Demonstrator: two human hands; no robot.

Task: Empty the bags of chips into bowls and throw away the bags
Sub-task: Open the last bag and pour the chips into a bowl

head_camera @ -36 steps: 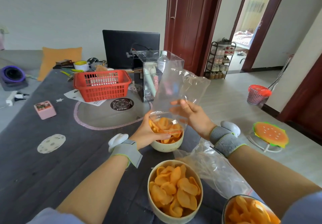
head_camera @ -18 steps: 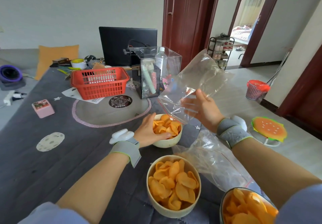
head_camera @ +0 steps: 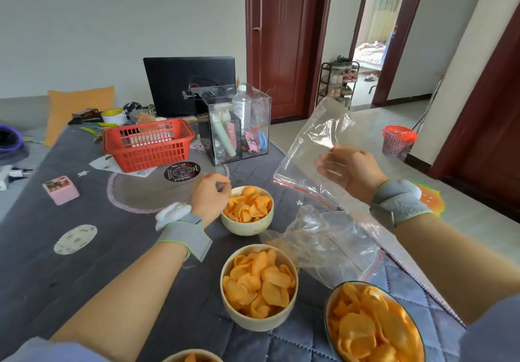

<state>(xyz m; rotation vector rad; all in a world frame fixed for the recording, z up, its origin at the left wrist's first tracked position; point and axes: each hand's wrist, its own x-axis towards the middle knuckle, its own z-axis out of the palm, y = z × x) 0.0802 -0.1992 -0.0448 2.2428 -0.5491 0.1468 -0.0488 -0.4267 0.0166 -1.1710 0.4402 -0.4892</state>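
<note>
1. You stand at a table covered with a grey quilted cloth (head_camera: 56, 271), with dark red doors and an open doorway behind it; a red plastic basket (head_camera: 147, 145) and a clear acrylic box (head_camera: 239, 125) sit toward the far side.
2. A second ago you held the clear, empty zip-top plastic bag (head_camera: 318, 142) upended over the far small cream bowl of orange chips (head_camera: 247, 210). It has now swung up and out to the right, clear of the bowl, and looks empty.
3. Your right hand (head_camera: 349, 171) grips that bag low down, with the fingers curled round the plastic and the red-lined mouth hanging toward the table.
4. Your left hand (head_camera: 209, 197) has let go of the bag. It now hovers just left of the far bowl's rim with the fingers loosely curled, and nothing shows between them.
5. Two more full bowls are nearer you: a cream bowl (head_camera: 259, 287) and a dark-rimmed bowl (head_camera: 371, 325) at the lower right. The rim of another bowl shows at the bottom edge.
6. A crumpled clear plastic bag (head_camera: 332, 246) lies on the cloth between the bowls and your right forearm.
7. The pouring for this bag looks finished. What is left is binning both bags, probably in the red-lined wastebasket (head_camera: 398, 139) on the floor, well apart from the table.
</note>
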